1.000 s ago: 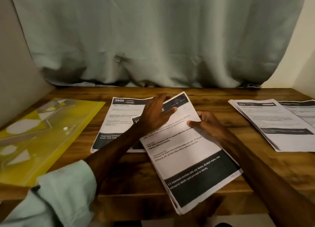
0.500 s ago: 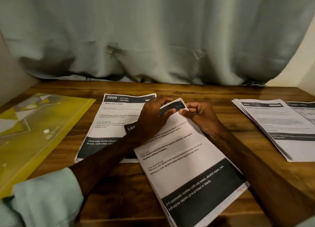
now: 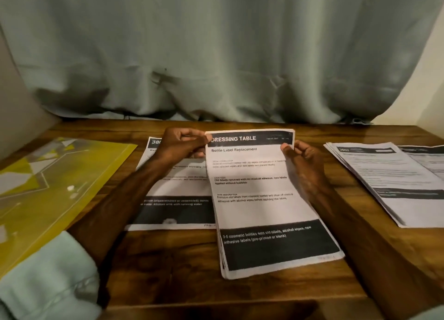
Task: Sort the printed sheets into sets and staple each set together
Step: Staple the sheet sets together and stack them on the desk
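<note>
Straightened since the earlier frame, the stack of sheets (image 3: 264,199) now shows its full header, no longer covered by the left hand (image 3: 182,146). It is laid near the front edge of the table (image 3: 168,271). The paper is judged light, limp and slippery, so its sheets could slide apart and the far corners are best pinched. The far left corner is pinched by the left hand, and the far right corner by the right hand (image 3: 302,156), thumb on top. A single sheet (image 3: 173,190) is partly overlapped at left. A yellow folder (image 3: 60,182) by the left edge and another pile (image 3: 384,180) by the right edge are kept apart. No stapler is seen.
</note>
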The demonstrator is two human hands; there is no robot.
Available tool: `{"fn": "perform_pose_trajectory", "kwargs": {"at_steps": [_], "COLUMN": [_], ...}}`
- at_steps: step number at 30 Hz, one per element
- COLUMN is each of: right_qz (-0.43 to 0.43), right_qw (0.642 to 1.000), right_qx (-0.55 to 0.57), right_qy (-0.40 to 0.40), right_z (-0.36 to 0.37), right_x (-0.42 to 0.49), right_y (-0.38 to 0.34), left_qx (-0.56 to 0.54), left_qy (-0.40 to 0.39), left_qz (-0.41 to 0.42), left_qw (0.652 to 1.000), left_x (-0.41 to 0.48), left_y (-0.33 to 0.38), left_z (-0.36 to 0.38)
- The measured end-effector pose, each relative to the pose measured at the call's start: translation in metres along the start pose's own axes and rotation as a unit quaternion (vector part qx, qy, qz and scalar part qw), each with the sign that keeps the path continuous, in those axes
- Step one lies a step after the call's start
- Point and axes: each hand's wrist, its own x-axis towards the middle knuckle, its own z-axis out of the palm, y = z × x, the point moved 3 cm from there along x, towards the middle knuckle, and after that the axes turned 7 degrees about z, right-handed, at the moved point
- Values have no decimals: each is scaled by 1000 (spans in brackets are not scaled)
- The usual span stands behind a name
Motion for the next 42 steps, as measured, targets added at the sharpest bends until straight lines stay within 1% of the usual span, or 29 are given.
{"fn": "perform_pose_trajectory", "kwargs": {"at_steps": [2,5,9,11,13,15,17,21,25,29,31,32,34,36,38,40,42], "right_qz": [20,34,37,33,25,11,0,3,27,29,-7,-37,-92,-123,-141,-150,-145], "right_qw": [999,997,995,996,998,999,999,998,997,998,1000,998,987,969,955,947,945], "right_qx": [37,72,88,76,53,48,41,59,68,48,4,-38,-125,-178,-184,-176,-178], "right_qy": [9,20,26,27,19,5,-3,-10,-17,-17,-17,-22,-52,-116,-183,-221,-232], "right_z": [-3,-5,-5,-5,-3,-1,0,-1,-2,-2,-3,-3,2,13,27,40,45], "right_x": [-1,-1,0,-1,-4,-7,-8,-6,-1,1,-1,-2,-5,-8,-16,-25,-27], "right_y": [1,2,2,1,-2,-5,-6,-4,2,1,-6,-10,-18,-27,-43,-59,-72], "left_qx": [-24,-20,-26,-24,-38,-47,-50,-72,-107,-91,-64,-35,57,153,215,229,185], "left_qy": [-16,-31,-16,-6,22,51,63,63,41,24,-7,-34,-104,-184,-265,-308,-313], "left_qz": [-15,-9,12,32,46,55,57,42,13,15,41,59,81,68,29,-1,-6], "left_qw": [999,999,999,999,998,996,995,995,993,995,997,997,990,969,940,924,932], "left_x": [-5,-9,-12,-13,-13,-12,-11,-11,-10,-10,-9,-9,-10,-13,-18,-27,-32], "left_y": [1,1,5,9,12,15,16,14,12,14,20,25,35,41,42,41,42], "left_z": [3,12,17,18,15,12,11,12,14,13,11,9,9,13,21,28,29]}}
